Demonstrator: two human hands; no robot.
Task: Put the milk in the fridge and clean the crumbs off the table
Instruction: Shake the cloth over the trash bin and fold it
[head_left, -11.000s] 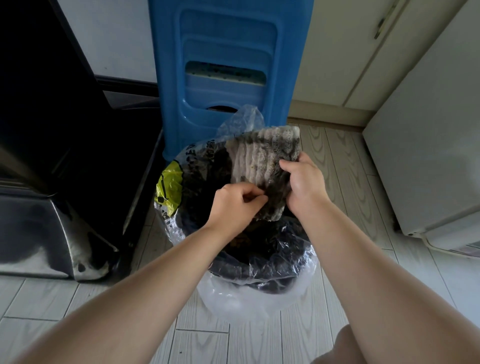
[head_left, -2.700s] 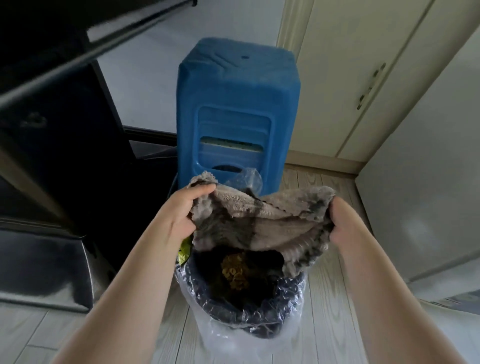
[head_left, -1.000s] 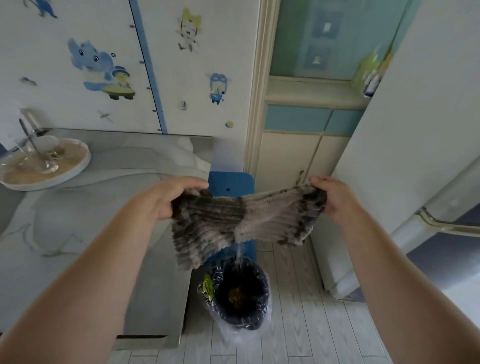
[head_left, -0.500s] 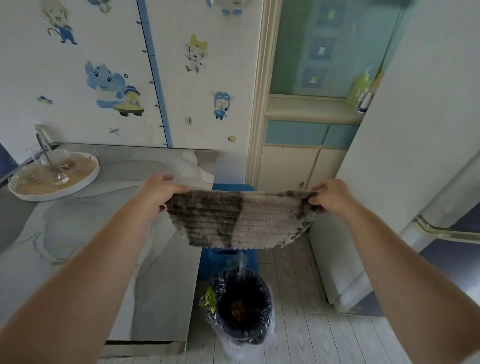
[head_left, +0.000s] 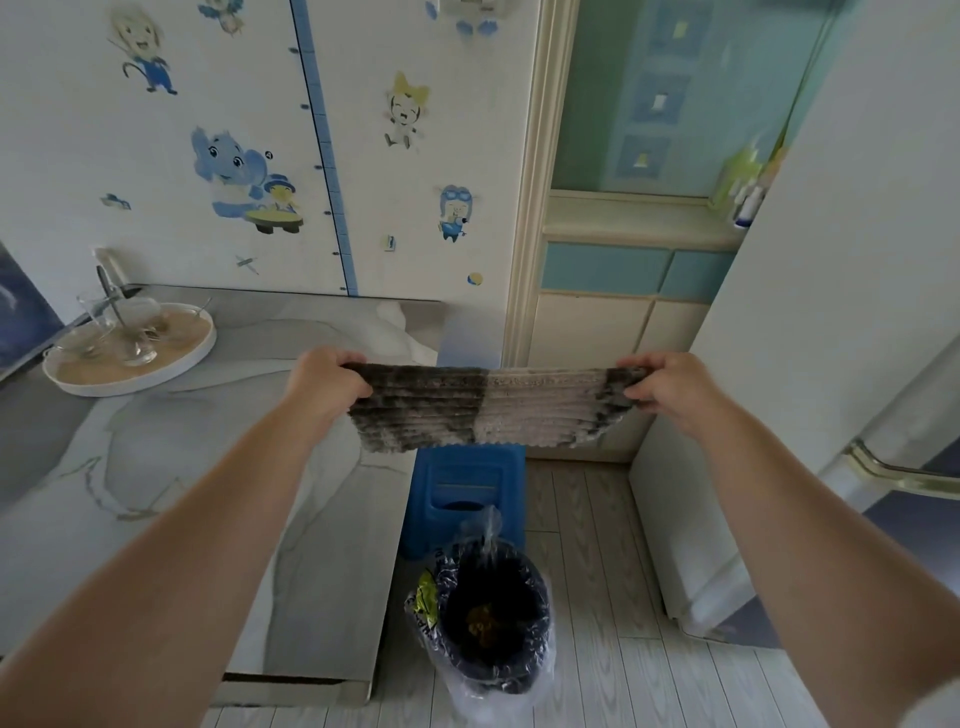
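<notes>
A grey ribbed cloth (head_left: 488, 408), darker on its left half, is stretched flat between both hands at chest height. My left hand (head_left: 322, 382) grips its left end and my right hand (head_left: 670, 387) grips its right end. The cloth hangs over the right edge of the marble-patterned table (head_left: 182, 467). Below it stands a dark waste bin (head_left: 491, 623) lined with a clear plastic bag, with yellowish bits inside. The white fridge (head_left: 831, 312) fills the right side, its door shut. No milk is in view.
A round white tray (head_left: 171, 358) with glass cups and a spoon sits at the table's far left. A blue plastic stool (head_left: 467, 488) stands behind the bin. Cream and teal cabinets (head_left: 613, 312) lie beyond. Pale wood floor runs between table and fridge.
The view has risen from the bin to the table and wall. The cloth, bunched over the bin before, is now pulled out flat and taut between both hands, slightly higher.
</notes>
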